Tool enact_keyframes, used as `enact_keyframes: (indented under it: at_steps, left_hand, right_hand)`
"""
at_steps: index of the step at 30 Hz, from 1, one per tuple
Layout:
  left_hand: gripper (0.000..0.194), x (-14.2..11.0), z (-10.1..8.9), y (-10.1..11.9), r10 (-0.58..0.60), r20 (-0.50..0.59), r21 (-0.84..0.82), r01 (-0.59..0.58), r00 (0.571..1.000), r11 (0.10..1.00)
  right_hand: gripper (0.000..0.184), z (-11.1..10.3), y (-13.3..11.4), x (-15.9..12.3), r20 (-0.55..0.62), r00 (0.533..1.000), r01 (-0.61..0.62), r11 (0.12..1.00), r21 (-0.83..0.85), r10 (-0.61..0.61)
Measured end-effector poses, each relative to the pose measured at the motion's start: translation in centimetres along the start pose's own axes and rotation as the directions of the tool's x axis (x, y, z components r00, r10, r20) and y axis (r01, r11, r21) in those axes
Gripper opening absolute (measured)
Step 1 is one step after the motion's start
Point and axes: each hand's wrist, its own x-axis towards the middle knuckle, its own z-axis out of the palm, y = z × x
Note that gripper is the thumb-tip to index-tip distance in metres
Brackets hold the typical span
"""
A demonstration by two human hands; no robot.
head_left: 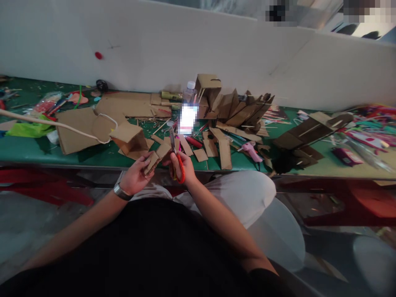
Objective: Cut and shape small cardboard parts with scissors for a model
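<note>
Our left hand [133,177] pinches a cardboard piece [152,162] between thumb and fingers, apparently to steady it, at the near edge of the worktop [34,152]; our right hand [185,166] wraps around orange-handled scissors [173,142], blades pointing away from us. Cardboard offcuts [225,154] and a pink glue gun [252,152] lie toward that edge, presumably for reach.

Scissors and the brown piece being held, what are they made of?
The scissors: thin greyish blades, probably metal; orange handles, likely smooth plastic from their even colour. The brown piece: matte, probably cardboard, with dull faces and a rough edge.
</note>
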Motion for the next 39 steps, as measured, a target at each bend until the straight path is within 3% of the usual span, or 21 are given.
enact_keyframes:
  at_steps: [4,12,19,25,31,36,39]
  left_hand:
    - [0.036,-0.2,0.5,0.2,-0.090,0.028,-0.075,0.092,0.996,0.993]
    - [0.030,-0.2,0.4,0.0,-0.147,0.005,-0.163,0.146,0.989,0.976]
    - [0.029,-0.2,0.2,-0.1,-0.056,-0.039,-0.160,0.049,0.998,0.986]
    - [0.045,-0.7,-0.3,-0.1,0.057,0.015,-0.131,-0.055,0.998,0.990]
    - [0.051,-0.4,-0.9,-1.1,0.009,0.042,-0.085,-0.006,0.999,0.996]
    - [0.055,-0.9,-0.8,-1.9,-0.030,0.110,-0.003,0.030,0.994,1.000]
    - [0.067,-1.4,0.0,-1.8,-0.110,0.316,0.209,0.043,0.942,0.977]
  right_hand:
    - [0.064,0.1,0.3,-0.1,-0.011,1.000,0.028,1.000,-0.003,-0.028]
    - [0.055,-0.7,1.0,0.4,-0.009,0.997,0.074,0.959,-0.274,-0.079]
    - [0.052,-1.3,0.8,0.3,0.028,0.979,0.182,0.815,-0.550,-0.200]
    - [0.056,-2.7,-1.0,0.2,-0.017,0.906,0.308,0.685,-0.660,-0.423]
    - [0.052,-5.0,-2.3,1.9,-0.054,0.863,0.212,0.456,-0.865,-0.503]
    - [0.058,-5.7,-2.7,2.8,-0.179,0.888,0.048,0.471,-0.881,-0.425]
    - [0.057,-5.1,-2.5,2.6,-0.176,0.875,0.071,0.480,-0.875,-0.451]
